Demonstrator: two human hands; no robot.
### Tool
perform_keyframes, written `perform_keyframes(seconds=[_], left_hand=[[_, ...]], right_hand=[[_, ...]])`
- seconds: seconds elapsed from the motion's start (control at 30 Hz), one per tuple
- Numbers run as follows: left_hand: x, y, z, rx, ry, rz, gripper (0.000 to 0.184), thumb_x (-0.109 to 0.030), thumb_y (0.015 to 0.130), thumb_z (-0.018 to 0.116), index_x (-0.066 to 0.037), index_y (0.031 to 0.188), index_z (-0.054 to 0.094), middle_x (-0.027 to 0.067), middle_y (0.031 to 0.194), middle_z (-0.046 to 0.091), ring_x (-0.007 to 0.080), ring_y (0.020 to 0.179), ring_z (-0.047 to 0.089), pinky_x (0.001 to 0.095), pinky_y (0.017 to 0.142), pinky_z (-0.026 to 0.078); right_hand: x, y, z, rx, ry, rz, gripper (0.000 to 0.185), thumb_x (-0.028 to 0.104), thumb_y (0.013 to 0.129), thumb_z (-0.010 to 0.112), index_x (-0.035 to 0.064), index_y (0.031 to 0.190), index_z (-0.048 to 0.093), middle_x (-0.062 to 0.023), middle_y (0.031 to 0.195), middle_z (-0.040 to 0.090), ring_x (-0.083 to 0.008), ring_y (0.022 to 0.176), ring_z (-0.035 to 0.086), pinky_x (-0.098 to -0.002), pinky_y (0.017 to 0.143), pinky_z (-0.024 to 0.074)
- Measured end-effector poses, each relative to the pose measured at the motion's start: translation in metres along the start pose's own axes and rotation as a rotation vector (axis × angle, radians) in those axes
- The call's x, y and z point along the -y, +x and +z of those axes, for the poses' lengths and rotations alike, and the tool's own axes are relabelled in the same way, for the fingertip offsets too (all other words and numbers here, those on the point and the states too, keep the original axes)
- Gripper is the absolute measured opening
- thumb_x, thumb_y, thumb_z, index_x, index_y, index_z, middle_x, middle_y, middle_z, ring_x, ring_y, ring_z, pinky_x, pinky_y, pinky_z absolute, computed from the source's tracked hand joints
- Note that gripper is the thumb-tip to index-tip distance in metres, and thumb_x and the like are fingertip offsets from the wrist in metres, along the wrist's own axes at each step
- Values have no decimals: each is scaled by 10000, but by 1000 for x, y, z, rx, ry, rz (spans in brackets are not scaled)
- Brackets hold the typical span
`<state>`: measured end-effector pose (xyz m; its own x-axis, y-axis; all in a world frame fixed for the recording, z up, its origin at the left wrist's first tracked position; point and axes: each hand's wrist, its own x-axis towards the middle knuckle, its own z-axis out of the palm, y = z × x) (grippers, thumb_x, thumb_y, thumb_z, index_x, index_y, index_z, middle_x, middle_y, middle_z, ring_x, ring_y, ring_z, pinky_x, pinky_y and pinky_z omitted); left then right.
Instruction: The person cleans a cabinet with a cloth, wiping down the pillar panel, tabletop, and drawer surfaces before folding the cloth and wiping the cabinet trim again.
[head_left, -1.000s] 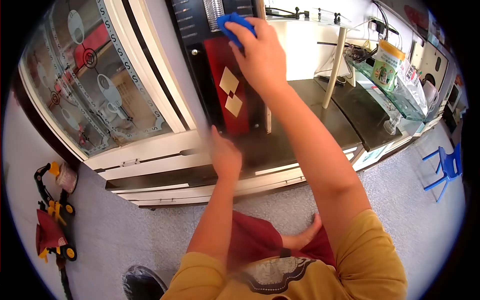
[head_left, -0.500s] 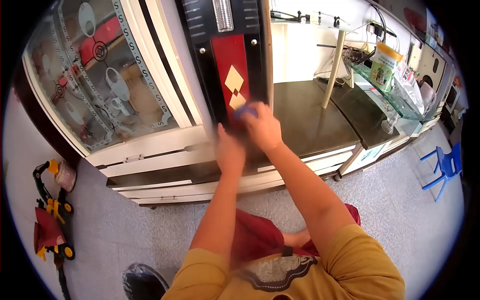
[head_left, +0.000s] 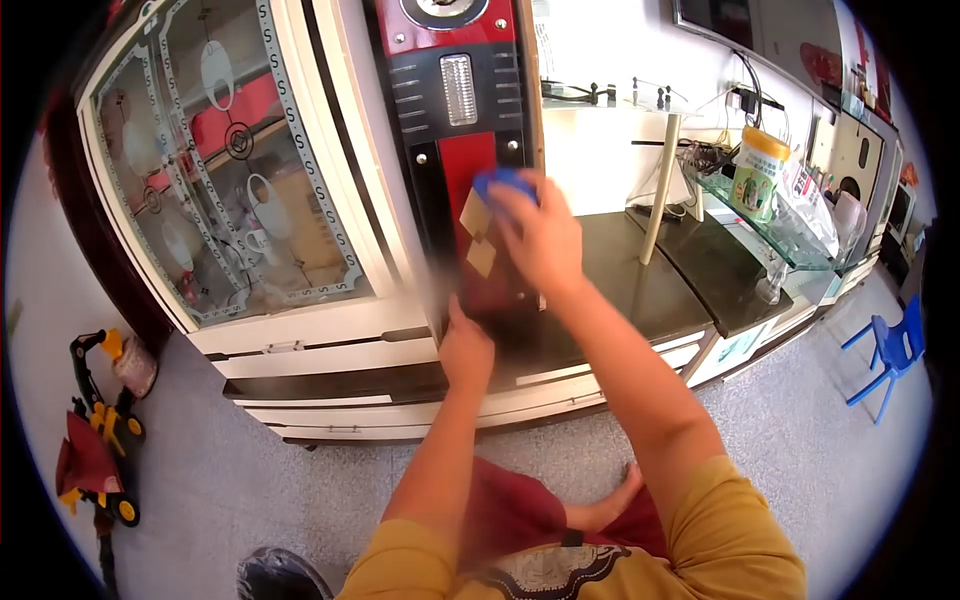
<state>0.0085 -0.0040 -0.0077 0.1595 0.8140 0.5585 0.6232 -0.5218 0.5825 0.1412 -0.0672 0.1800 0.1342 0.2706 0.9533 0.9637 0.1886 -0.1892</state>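
A tall black and red floor speaker (head_left: 465,160) with cream diamond shapes on its front stands upright on the dark cabinet top. My right hand (head_left: 545,235) is closed round a blue cloth (head_left: 505,185), bunched and partly hidden by my fingers. It presses the cloth against the red panel beside the upper diamond. My left hand (head_left: 467,350) is at the speaker's lower left edge, gripping it, with one digit pointing up along the front. Its other fingers are mostly hidden.
A glass-door cabinet (head_left: 240,170) rises at left. To the right, a glass shelf (head_left: 765,225) carries a yellow-lidded can (head_left: 760,175) and bags, with cables behind. A blue chair (head_left: 890,350) and a toy excavator (head_left: 100,440) stand on the floor.
My right hand has moved up the speaker front with the blue cloth, from the lower diamond to the upper one. My left hand stays near the bottom edge. The view has tilted upward.
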Motion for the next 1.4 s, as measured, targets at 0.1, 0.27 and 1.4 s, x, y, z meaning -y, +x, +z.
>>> perform_keyframes(seconds=[0.1, 0.27, 1.4], left_hand=[[-4, -1, -4, 23, 5, 16, 740, -9, 940, 607, -18, 1630, 341, 112, 917, 759, 388, 837, 732, 515, 785, 584], [-3, -4, -8, 67, -39, 37, 769, 25, 923, 618, -14, 1633, 325, 96, 909, 737, 371, 836, 726, 502, 790, 582], [-9, -3, -19, 109, -139, -45, 792, -78, 962, 609, -28, 1672, 260, 95, 969, 754, 377, 868, 729, 503, 808, 583]], right_hand=[[-3, 54, 2, -216, -39, -142, 497, 78, 873, 806, 213, 1343, 716, -110, 1358, 616, -360, 1183, 636, -458, 911, 594], [-10, 42, 30, -128, -183, -46, 521, 65, 841, 806, 227, 1332, 747, -90, 1287, 626, -317, 1172, 646, -424, 850, 607], [18, 74, 48, -79, -164, -234, 466, 96, 843, 781, 243, 1285, 766, -53, 1328, 627, -292, 1094, 646, -409, 836, 617]])
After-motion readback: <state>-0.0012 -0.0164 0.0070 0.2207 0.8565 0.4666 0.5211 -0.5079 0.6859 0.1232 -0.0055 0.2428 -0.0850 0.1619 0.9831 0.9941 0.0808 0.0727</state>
